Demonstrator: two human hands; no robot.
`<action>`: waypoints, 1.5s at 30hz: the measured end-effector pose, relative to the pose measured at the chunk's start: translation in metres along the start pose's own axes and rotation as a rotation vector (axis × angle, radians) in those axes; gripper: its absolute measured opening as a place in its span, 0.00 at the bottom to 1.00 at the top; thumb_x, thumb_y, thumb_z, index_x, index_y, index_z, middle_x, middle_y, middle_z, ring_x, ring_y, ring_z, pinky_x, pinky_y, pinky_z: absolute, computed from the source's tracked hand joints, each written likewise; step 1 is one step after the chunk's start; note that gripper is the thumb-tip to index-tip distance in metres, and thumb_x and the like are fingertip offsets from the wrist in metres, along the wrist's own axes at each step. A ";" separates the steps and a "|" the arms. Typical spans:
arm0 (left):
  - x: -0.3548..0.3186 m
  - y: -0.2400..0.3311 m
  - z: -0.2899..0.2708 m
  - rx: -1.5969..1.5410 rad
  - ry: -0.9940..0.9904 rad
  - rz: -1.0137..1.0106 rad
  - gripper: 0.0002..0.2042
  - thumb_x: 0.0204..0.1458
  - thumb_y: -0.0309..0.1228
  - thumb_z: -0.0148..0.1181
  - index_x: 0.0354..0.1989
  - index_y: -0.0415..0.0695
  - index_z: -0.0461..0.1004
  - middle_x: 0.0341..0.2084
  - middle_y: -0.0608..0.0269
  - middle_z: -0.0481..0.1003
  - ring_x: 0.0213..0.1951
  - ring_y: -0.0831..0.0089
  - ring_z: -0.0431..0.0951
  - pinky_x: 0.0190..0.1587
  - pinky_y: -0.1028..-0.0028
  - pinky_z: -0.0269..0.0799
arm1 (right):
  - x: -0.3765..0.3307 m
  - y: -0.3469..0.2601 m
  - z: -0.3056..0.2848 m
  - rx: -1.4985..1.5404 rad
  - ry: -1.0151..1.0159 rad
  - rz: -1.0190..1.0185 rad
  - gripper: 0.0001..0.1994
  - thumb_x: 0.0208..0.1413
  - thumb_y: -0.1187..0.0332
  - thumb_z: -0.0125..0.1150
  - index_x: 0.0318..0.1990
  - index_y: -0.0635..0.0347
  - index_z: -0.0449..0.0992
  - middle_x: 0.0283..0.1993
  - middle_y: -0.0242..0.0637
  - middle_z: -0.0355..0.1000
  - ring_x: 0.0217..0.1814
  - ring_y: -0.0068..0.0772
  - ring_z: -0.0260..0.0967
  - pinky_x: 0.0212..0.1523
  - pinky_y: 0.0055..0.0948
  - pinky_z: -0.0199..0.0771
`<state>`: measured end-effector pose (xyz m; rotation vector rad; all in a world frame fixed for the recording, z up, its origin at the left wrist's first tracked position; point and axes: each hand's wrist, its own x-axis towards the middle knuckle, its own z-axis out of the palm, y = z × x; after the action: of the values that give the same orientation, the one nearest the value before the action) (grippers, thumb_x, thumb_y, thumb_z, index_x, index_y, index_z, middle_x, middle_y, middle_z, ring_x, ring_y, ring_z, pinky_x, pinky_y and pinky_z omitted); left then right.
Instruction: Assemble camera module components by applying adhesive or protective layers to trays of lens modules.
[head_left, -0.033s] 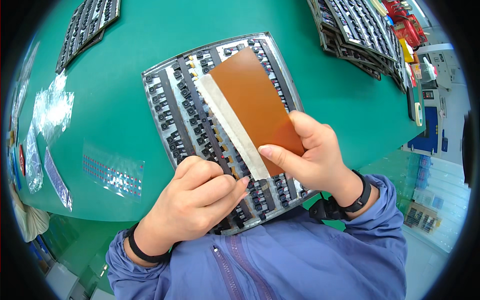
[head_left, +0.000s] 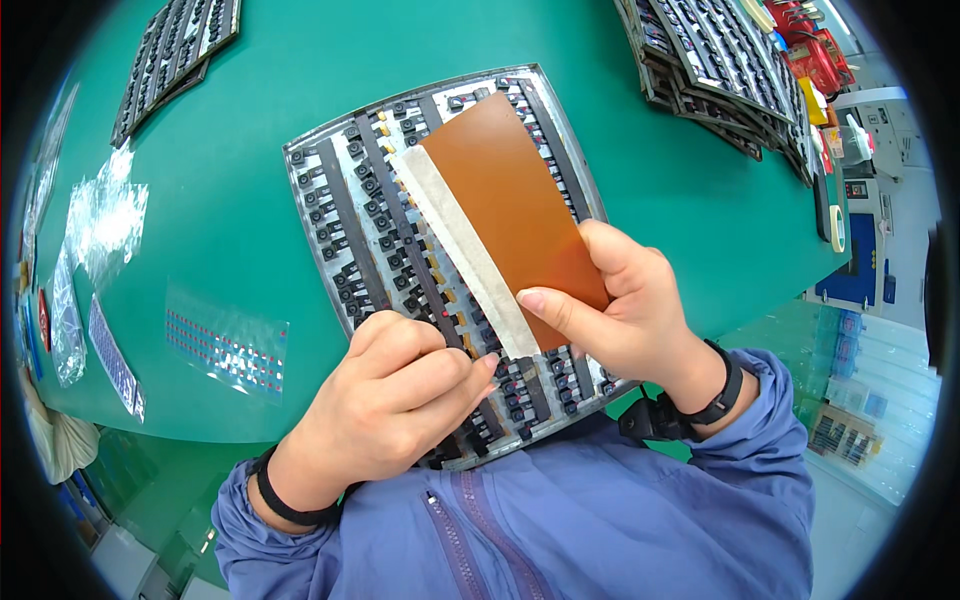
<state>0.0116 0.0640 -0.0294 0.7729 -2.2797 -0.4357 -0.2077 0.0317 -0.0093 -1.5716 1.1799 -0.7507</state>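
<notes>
My right hand (head_left: 635,310) grips the lower right end of a flat orange-brown sheet (head_left: 510,200), thumb on top. A whitish, paper-like strip (head_left: 465,245) runs along the sheet's left edge. Fingers curled and thumb against them, my left hand (head_left: 395,400) is closed just left of the strip's lower end; whatever it pinches, if anything, is hidden. Beneath both hands lies a metal tray (head_left: 345,215) with rows of small black camera-like modules and dark bars. The sheet covers part of its middle and right side.
Similar trays are stacked at the far right (head_left: 715,60) and far left (head_left: 180,60) of the green table (head_left: 430,45). Left of the tray lie a clear sheet with small red and blue marks (head_left: 228,345), a narrow patterned strip (head_left: 115,355) and clear plastic bags (head_left: 105,215).
</notes>
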 end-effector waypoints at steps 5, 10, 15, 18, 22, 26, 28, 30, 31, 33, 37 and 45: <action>0.002 0.002 -0.001 0.034 0.008 -0.067 0.17 0.29 0.25 0.71 0.34 0.40 0.82 0.27 0.69 0.67 0.31 0.70 0.67 0.33 0.69 0.63 | -0.001 0.006 0.004 -0.066 0.053 -0.132 0.09 0.51 0.74 0.66 0.36 0.64 0.71 0.26 0.38 0.75 0.27 0.22 0.73 0.25 0.24 0.71; 0.003 0.003 0.000 0.044 0.001 -0.078 0.18 0.28 0.24 0.72 0.35 0.41 0.82 0.27 0.69 0.67 0.31 0.69 0.67 0.33 0.70 0.64 | 0.001 -0.002 0.002 -0.012 0.044 -0.020 0.08 0.52 0.74 0.65 0.34 0.64 0.70 0.26 0.36 0.75 0.27 0.21 0.73 0.26 0.23 0.72; 0.002 -0.001 0.002 0.041 0.068 -0.068 0.16 0.33 0.25 0.69 0.35 0.38 0.79 0.27 0.69 0.68 0.31 0.70 0.68 0.32 0.70 0.63 | 0.002 -0.004 0.004 0.061 0.050 0.085 0.08 0.52 0.74 0.65 0.33 0.64 0.70 0.26 0.35 0.75 0.27 0.19 0.73 0.26 0.23 0.71; 0.003 -0.001 0.003 0.087 0.081 -0.121 0.15 0.33 0.24 0.69 0.34 0.38 0.79 0.26 0.69 0.68 0.30 0.70 0.68 0.31 0.70 0.63 | 0.002 -0.003 0.004 0.011 0.042 0.094 0.08 0.52 0.74 0.65 0.34 0.64 0.70 0.26 0.36 0.74 0.27 0.18 0.71 0.25 0.23 0.71; 0.005 -0.001 0.003 0.114 0.077 -0.110 0.14 0.35 0.24 0.69 0.34 0.38 0.80 0.26 0.69 0.68 0.30 0.71 0.69 0.32 0.70 0.63 | 0.005 -0.003 0.004 0.052 0.070 0.110 0.09 0.52 0.73 0.66 0.32 0.63 0.69 0.25 0.35 0.73 0.25 0.18 0.69 0.24 0.23 0.70; 0.005 -0.001 0.003 0.130 0.092 -0.139 0.14 0.35 0.23 0.69 0.34 0.38 0.80 0.26 0.69 0.69 0.31 0.71 0.69 0.33 0.70 0.64 | 0.006 0.000 0.005 0.068 0.097 0.102 0.09 0.52 0.73 0.66 0.31 0.63 0.69 0.24 0.35 0.72 0.25 0.17 0.69 0.23 0.23 0.68; 0.006 0.000 0.003 0.141 0.093 -0.161 0.14 0.35 0.23 0.69 0.34 0.39 0.80 0.27 0.69 0.69 0.31 0.71 0.69 0.33 0.70 0.64 | 0.005 0.000 0.006 0.053 0.099 0.112 0.09 0.52 0.73 0.66 0.32 0.64 0.69 0.24 0.36 0.72 0.25 0.18 0.68 0.23 0.23 0.68; 0.008 0.000 0.004 0.153 0.094 -0.183 0.14 0.35 0.23 0.69 0.34 0.39 0.80 0.27 0.69 0.69 0.32 0.71 0.69 0.34 0.70 0.64 | 0.005 -0.001 0.006 0.038 0.100 0.121 0.10 0.52 0.73 0.66 0.32 0.64 0.69 0.24 0.36 0.72 0.24 0.18 0.68 0.23 0.24 0.68; 0.009 0.000 0.004 0.147 0.091 -0.186 0.15 0.35 0.22 0.70 0.35 0.40 0.81 0.26 0.68 0.68 0.31 0.69 0.68 0.32 0.70 0.64 | 0.004 0.000 0.006 0.024 0.099 0.101 0.09 0.52 0.73 0.66 0.33 0.63 0.70 0.25 0.35 0.72 0.24 0.17 0.68 0.22 0.22 0.68; 0.010 0.000 0.003 0.145 0.091 -0.190 0.16 0.34 0.22 0.71 0.37 0.40 0.81 0.24 0.67 0.67 0.29 0.68 0.67 0.30 0.71 0.64 | 0.006 -0.003 0.004 0.009 0.096 0.078 0.08 0.53 0.72 0.65 0.33 0.63 0.70 0.26 0.33 0.73 0.24 0.16 0.68 0.21 0.21 0.67; 0.008 -0.001 0.002 0.127 0.097 -0.210 0.15 0.34 0.23 0.71 0.36 0.40 0.81 0.25 0.67 0.68 0.29 0.68 0.67 0.31 0.70 0.64 | 0.015 -0.012 -0.013 0.422 -0.032 0.301 0.10 0.56 0.71 0.63 0.43 0.63 0.73 0.32 0.30 0.75 0.24 0.10 0.68 0.16 0.14 0.64; 0.002 0.011 -0.027 0.120 -0.011 -0.275 0.17 0.32 0.25 0.71 0.36 0.42 0.80 0.27 0.65 0.68 0.31 0.65 0.68 0.33 0.67 0.64 | 0.031 -0.018 -0.023 0.297 -0.080 0.124 0.12 0.57 0.72 0.62 0.46 0.65 0.71 0.36 0.27 0.74 0.29 0.08 0.66 0.22 0.12 0.64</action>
<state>0.0246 0.0685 -0.0034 1.1547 -2.2328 -0.4301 -0.2113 -0.0047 0.0126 -1.2603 1.0442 -0.7373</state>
